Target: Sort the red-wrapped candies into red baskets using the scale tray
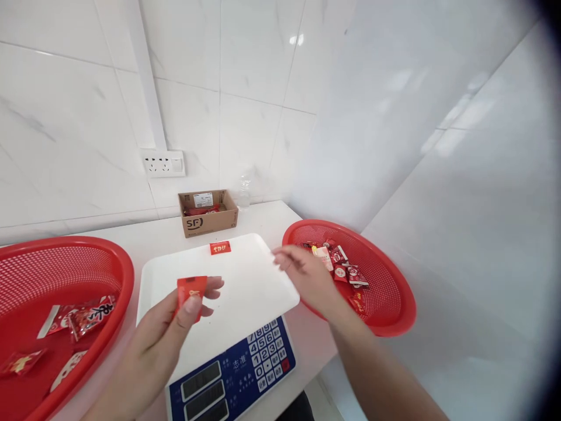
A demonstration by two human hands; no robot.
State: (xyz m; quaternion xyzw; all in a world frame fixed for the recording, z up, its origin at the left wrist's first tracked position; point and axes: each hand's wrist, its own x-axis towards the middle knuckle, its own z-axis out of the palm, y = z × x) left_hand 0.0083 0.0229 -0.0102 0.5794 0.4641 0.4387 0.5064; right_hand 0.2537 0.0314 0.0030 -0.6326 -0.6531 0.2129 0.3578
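Observation:
My left hand (175,321) pinches a small red packet (191,287) between thumb and fingers, above the left part of the white scale tray (245,280). Another red packet (220,248) lies flat near the tray's back edge. Over the tray's right edge is my right hand (302,272), its fingers apart with nothing visible in them. Under the tray, the blue scale's keypad (268,354) and dark displays face me.
A red basket (125,275) with snack packets stands at the left, another red basket (394,292) with packets at the right. An open cardboard box (214,221) holds red packets near the wall, beside a clear plastic container (244,192). A wall socket (163,164) is behind.

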